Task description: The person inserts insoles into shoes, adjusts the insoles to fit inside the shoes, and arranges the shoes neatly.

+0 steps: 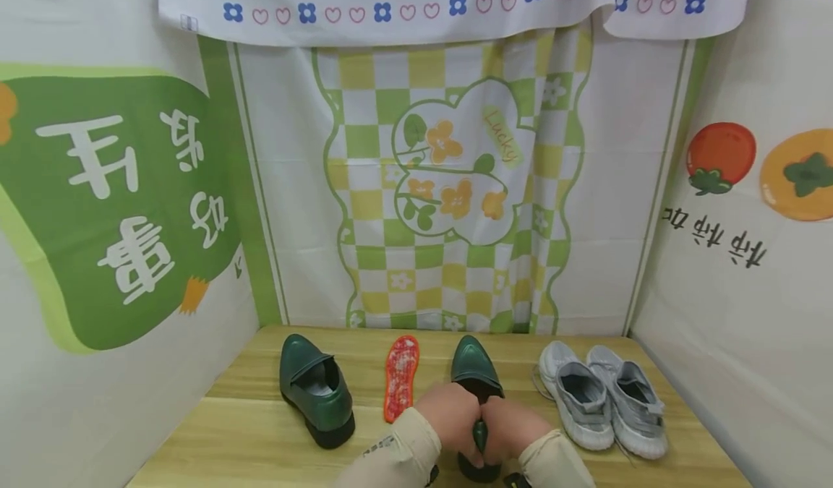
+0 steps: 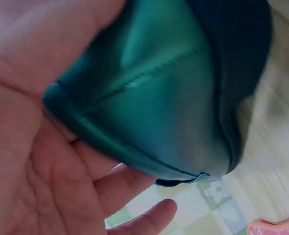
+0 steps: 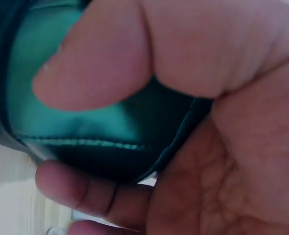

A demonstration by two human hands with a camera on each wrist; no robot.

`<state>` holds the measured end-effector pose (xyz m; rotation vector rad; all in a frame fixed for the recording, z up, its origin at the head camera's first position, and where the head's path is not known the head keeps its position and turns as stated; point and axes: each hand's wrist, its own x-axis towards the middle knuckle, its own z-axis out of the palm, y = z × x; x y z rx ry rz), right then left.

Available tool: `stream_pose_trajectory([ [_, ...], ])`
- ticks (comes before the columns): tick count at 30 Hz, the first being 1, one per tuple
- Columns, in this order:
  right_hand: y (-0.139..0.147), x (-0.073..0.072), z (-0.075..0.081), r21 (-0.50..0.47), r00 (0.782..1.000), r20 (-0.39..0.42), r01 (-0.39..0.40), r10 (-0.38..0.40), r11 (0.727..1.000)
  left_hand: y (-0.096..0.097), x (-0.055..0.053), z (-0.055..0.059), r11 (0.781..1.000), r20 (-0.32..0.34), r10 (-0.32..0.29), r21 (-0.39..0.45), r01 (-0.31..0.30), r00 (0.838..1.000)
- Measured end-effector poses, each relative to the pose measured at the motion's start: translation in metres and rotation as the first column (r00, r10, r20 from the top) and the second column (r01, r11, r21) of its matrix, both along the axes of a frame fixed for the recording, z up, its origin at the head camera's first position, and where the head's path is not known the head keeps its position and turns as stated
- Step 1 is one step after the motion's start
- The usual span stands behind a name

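One glossy dark-green pointed-toe loafer, about the middle of the pale wooden tabletop, toe far; left hand and right hand, each grip closed on its near, heel end. One matching green loafer, left. One red-and-white orange-rimmed insole, between the loafers. Two grey lace-up sneakers, side by side, right.

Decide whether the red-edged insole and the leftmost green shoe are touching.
Apart. The head view shows a strip of bare tabletop between the red-edged insole and the leftmost green shoe.
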<state>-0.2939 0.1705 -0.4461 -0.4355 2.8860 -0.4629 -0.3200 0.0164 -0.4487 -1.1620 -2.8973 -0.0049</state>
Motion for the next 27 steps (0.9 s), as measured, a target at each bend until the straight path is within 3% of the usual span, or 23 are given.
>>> stream_pose_trajectory([
  [4,0.000,-0.001,0.003,-0.020,0.999,0.048,0.021,-0.020,1.000,0.006,-0.003,0.003,0.998,0.021,0.023,-0.062,-0.022,1.000],
  [15,0.000,0.000,0.010,0.007,0.987,0.151,0.048,-0.049,0.999,0.011,-0.006,0.004,0.995,0.103,0.044,-0.091,-0.034,0.994],
  [20,0.002,-0.001,0.006,0.041,0.995,0.100,0.022,-0.026,0.999,0.013,-0.006,0.002,0.996,0.108,0.024,-0.092,-0.014,0.994],
  [27,0.003,0.003,0.003,0.005,1.000,0.029,0.002,-0.002,1.000,0.012,-0.005,0.002,0.993,0.070,0.000,-0.114,0.008,0.998],
])
